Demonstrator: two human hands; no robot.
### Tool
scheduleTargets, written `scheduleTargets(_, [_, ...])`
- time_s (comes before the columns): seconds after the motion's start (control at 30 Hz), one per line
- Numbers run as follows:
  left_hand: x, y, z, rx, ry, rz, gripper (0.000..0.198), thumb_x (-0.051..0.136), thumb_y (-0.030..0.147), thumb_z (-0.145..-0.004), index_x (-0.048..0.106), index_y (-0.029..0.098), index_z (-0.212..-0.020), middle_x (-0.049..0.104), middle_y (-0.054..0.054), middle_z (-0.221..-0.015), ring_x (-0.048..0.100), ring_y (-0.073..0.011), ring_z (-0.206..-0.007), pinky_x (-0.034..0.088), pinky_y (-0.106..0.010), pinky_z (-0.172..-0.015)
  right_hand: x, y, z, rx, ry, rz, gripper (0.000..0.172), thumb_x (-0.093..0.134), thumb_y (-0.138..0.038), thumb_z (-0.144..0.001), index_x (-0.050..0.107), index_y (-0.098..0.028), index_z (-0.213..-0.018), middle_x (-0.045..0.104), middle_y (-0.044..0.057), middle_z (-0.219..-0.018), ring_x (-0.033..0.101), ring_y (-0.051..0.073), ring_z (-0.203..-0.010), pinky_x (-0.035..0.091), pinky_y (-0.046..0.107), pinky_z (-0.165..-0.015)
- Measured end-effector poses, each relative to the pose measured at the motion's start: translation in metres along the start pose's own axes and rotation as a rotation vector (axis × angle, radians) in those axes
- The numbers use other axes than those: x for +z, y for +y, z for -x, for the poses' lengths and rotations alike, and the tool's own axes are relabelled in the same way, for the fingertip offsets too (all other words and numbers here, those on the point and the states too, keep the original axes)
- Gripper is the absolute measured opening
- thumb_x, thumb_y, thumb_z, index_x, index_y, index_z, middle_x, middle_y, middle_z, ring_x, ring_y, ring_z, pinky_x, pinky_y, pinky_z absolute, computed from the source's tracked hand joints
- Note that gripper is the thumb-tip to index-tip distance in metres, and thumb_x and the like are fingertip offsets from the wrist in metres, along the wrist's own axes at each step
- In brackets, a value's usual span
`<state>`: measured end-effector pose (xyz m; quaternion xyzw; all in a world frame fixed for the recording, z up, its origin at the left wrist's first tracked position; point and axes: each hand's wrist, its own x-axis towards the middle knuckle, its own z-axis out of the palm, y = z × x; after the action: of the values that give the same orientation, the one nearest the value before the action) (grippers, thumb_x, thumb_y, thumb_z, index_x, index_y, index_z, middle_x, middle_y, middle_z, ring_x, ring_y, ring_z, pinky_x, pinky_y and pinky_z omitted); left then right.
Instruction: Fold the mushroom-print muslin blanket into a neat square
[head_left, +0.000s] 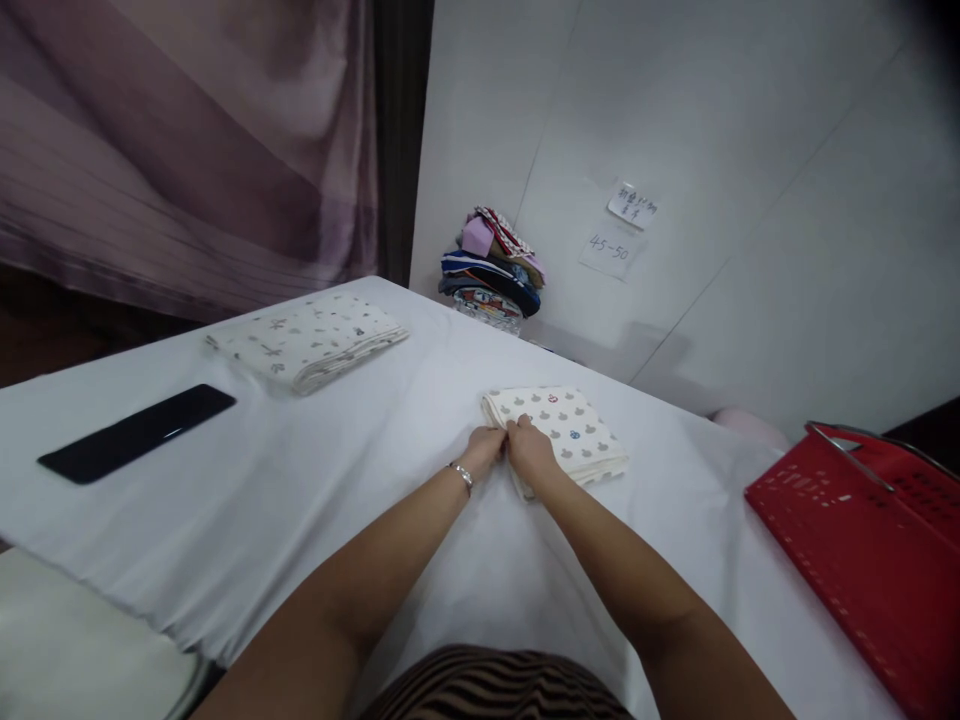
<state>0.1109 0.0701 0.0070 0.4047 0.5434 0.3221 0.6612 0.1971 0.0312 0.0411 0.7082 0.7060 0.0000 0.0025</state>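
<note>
A folded white cloth (577,420) with small grey prints and a few red and blue ones lies on the white-covered table (360,460). At its left edge my left hand (484,450), with a silver bracelet on the wrist, is closed in a pinch. My right hand (529,450) is closed too, resting over the cloth's left side with the fingers on its edge. Both hands meet there, almost touching. The fingertips are small in view, but the cloth's edge appears to be between them.
Another folded printed cloth (315,335) lies at the left, behind a flat black object (139,432). A red plastic basket (855,540) with a metal handle stands at the right. Stacked folded fabrics (491,265) rise beyond the table by the wall, where handwritten papers (611,248) hang.
</note>
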Motion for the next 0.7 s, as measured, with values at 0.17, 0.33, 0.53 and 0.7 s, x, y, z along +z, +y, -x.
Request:
scheduleTargets(0.17, [-0.009, 0.005, 0.005, -0.018, -0.111, 0.056, 0.025, 0.055, 0.034, -0.079, 0.049, 0.016, -0.062, 0.048, 0.003, -0.052, 0.037, -0.0057, -0.04, 0.021, -0.021, -0.041, -0.001, 0.003, -0.001, 0.022, 0.001, -0.031, 0.027, 0.039, -0.019, -0.091, 0.058, -0.017, -0.11, 0.055, 0.013, -0.113, 0.062, 0.02, -0.082, 0.043, 0.029, -0.065])
scheduleTargets(0.33, [-0.012, 0.003, 0.0, -0.028, -0.136, 0.074, 0.032, 0.062, 0.043, -0.078, 0.05, 0.015, -0.066, 0.048, 0.005, -0.051, 0.038, -0.0046, -0.04, 0.025, -0.019, -0.041, -0.001, 0.007, 0.0, 0.021, 0.01, -0.088, 0.027, 0.043, -0.02, -0.089, 0.06, -0.017, -0.11, 0.056, 0.011, -0.112, 0.061, 0.018, -0.083, 0.042, 0.027, -0.069])
scheduleTargets(0.53, [-0.006, 0.001, 0.001, -0.003, -0.075, 0.038, 0.026, 0.061, 0.037, -0.082, 0.05, 0.015, -0.07, 0.045, 0.007, -0.047, 0.038, -0.0051, -0.039, 0.025, -0.019, -0.041, -0.006, 0.026, -0.006, -0.052, 0.052, -0.363, 0.028, 0.044, -0.033, -0.093, 0.068, -0.02, -0.089, 0.065, 0.004, -0.09, 0.058, 0.015, -0.087, 0.04, 0.023, -0.075])
scheduleTargets(0.7, [-0.005, 0.003, 0.006, 0.014, -0.04, 0.028, 0.025, 0.062, 0.035, -0.082, 0.05, 0.016, -0.07, 0.044, 0.008, -0.049, 0.039, -0.0048, -0.04, 0.026, -0.019, -0.041, -0.005, 0.031, -0.015, -0.017, 0.077, -0.418, 0.024, 0.048, -0.027, -0.091, 0.068, -0.018, -0.083, 0.067, 0.003, -0.086, 0.057, 0.014, -0.081, 0.038, 0.023, -0.072])
